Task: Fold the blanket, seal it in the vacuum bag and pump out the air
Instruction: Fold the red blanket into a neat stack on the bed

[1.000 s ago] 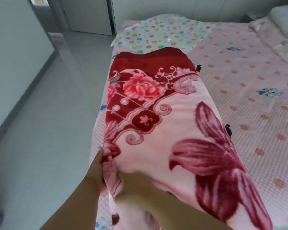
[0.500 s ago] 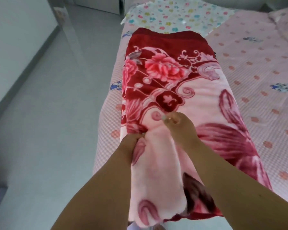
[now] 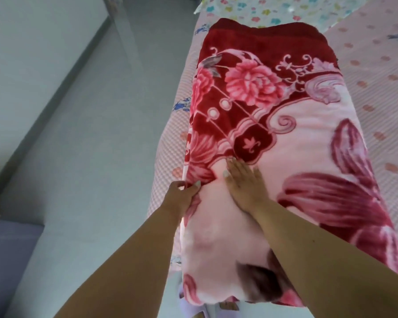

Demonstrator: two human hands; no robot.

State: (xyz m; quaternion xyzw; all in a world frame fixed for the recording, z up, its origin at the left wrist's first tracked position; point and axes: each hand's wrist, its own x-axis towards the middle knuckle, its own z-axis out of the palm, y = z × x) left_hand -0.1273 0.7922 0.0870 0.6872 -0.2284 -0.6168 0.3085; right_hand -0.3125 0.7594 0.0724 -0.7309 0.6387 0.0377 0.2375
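Observation:
A thick pink and dark red flowered blanket [image 3: 285, 125] lies folded in a long strip along the left side of the bed. Its near end is turned over onto itself as a pale pink flap. My left hand [image 3: 182, 196] grips the left edge of that flap, thumb on top. My right hand [image 3: 244, 182] lies flat on the flap with straight fingers, pressing it down. A vacuum bag with a coloured flower print [image 3: 274, 10] lies spread at the far end of the bed, partly under the blanket.
The bed has a pink checked sheet [image 3: 381, 92] with small prints, open to the right of the blanket. Grey floor [image 3: 90, 157] runs along the bed's left side, with a wall at far left. My feet in pale slippers show under the blanket's near end.
The near end of the blanket has been folded forward onto itself. My right hand has gone from pinching the flap to lying flat on it. The camera has moved closer.

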